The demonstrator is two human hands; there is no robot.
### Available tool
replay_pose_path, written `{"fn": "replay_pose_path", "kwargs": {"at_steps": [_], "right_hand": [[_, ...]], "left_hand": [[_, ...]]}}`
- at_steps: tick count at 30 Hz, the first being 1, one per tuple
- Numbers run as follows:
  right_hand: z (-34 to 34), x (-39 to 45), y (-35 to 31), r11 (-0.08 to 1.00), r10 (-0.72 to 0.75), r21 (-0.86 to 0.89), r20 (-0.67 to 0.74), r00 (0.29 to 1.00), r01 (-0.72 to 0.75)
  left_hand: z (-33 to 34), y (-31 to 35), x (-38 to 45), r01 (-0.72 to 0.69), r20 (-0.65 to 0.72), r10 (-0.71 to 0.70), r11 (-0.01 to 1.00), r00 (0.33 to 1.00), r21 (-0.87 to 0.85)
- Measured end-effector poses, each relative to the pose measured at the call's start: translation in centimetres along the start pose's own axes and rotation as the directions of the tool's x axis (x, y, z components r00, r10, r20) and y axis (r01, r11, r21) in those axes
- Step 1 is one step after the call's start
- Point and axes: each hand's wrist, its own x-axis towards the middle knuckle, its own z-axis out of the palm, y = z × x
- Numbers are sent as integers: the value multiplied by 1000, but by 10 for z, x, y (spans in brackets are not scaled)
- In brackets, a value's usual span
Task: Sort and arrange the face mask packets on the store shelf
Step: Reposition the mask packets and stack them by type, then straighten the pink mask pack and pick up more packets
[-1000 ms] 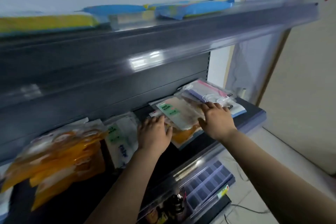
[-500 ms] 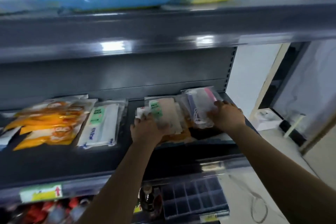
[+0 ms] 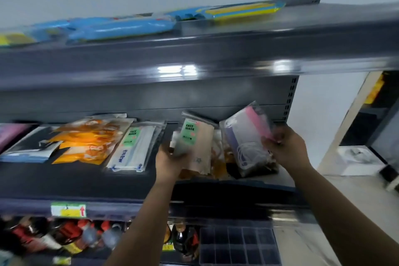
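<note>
Two packets are lifted off the dark middle shelf (image 3: 86, 181): the left hand (image 3: 170, 161) grips the lower edge of a beige packet (image 3: 197, 144) with a green "FACE MASK" label, tilted nearly upright; the right hand (image 3: 287, 149) pinches the right edge of a clear packet (image 3: 246, 138) holding white, lilac and pink masks, tilted back to the left; both forearms reach up from below, well apart. Beneath them lies a loose heap of orange packets (image 3: 220, 162). To the left lie one white packet (image 3: 133, 147) with the same green label, flat, and an orange pile (image 3: 90, 138) beside it; its number is too blurred to count. Blue and yellow packets (image 3: 121, 28) lie on the top shelf.
</note>
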Motion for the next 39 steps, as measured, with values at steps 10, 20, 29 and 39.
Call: {"fn": "replay_pose_path", "kwargs": {"at_steps": [10,20,29,39], "right_hand": [[33,-24,-16,720,15,694,-15,1000,-1],[91,-52,-72,680,-27,733,4,1000,15],[140,-67,-112,657,73,753,-21,997,-33],[178,-88,-150,657,120,753,-131,984,21]], "left_hand": [[-45,-7,-20,-102,-79,77,907,994,-408],[-113,-32,10,-110,-117,66,896,991,-430],[-137,-63,55,-9,-57,-9,950,998,-313],[-162,-73,72,-581,481,335,569,810,582]]}}
